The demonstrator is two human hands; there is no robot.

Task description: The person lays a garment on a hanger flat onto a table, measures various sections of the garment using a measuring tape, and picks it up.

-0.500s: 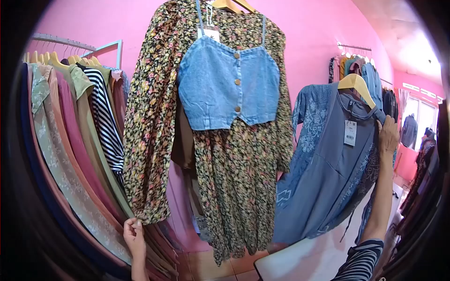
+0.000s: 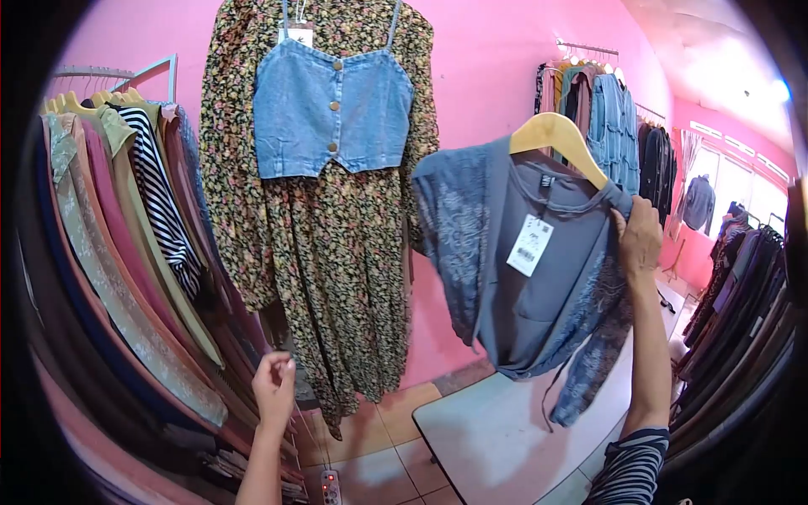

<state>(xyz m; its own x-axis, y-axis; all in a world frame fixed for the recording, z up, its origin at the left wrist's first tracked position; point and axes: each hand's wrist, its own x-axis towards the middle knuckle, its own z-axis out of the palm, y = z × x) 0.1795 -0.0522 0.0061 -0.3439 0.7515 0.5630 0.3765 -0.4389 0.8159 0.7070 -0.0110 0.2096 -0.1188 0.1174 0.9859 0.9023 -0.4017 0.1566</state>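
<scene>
My right hand (image 2: 641, 236) grips the shoulder of a grey-blue dress (image 2: 547, 311) with patterned sleeves and side panels. The dress hangs tilted on a wooden hanger (image 2: 560, 139), and a white price tag (image 2: 530, 245) dangles at its chest. My left hand (image 2: 275, 387) is loosely closed in front of the clothes rack, with nothing visible in its fingers. Just above and to the right of it hangs a long floral dress (image 2: 345, 278) with a light blue denim camisole (image 2: 332, 118) layered over it; the hand looks apart from its sleeve.
On the left, a rack holds several garments, including a striped top (image 2: 164, 202). A white table (image 2: 505, 433) stands low on the right, above a tiled floor. A power strip (image 2: 331, 486) lies at the bottom. More clothes (image 2: 614, 126) hang along the pink wall and far right.
My left hand has let go of the floral sleeve's cuff. My right hand has raised and drawn the grey-blue dress closer, its lower part now gathered up. The view has turned right and down.
</scene>
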